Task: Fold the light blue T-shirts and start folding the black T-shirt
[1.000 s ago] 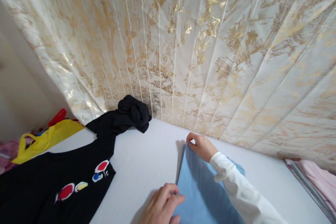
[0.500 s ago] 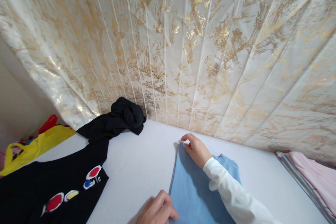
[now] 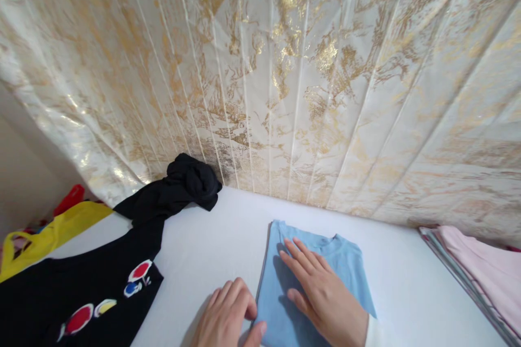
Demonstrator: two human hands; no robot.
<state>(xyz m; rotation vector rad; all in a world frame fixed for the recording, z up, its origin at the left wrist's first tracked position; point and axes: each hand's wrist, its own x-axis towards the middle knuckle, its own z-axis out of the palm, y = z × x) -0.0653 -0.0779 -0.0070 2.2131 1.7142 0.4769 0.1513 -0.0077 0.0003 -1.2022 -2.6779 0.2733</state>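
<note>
Since the earlier frame, let go of the far left corner of the blue shirt with the right hand and drew back onto the middle of the cloth, palm down; turned the view slightly too, with the whole scene a little further left in it. On the right, outstretched, slightly spread fingers over the folded shirt, gripping nothing, with a shadow just to their left; cannot tell whether pressing or just above. At that wrist, a white sleeve. On the left, a loosely bent left hand at the shirt's left edge, with thumb and forefinger apart, thumb tip over the border and no cloth visibly pinched. Under the blue shirt, a white surface; at the shirt's far end, its neckline. Well to the left, a black shirt with red, blue and yellow printed shapes, and beyond it some bunched black cloth near a white-and-gold curtain. At far left, a yellow cloth with a red item behind. At far right, a pink garment folded over grey layers.
</note>
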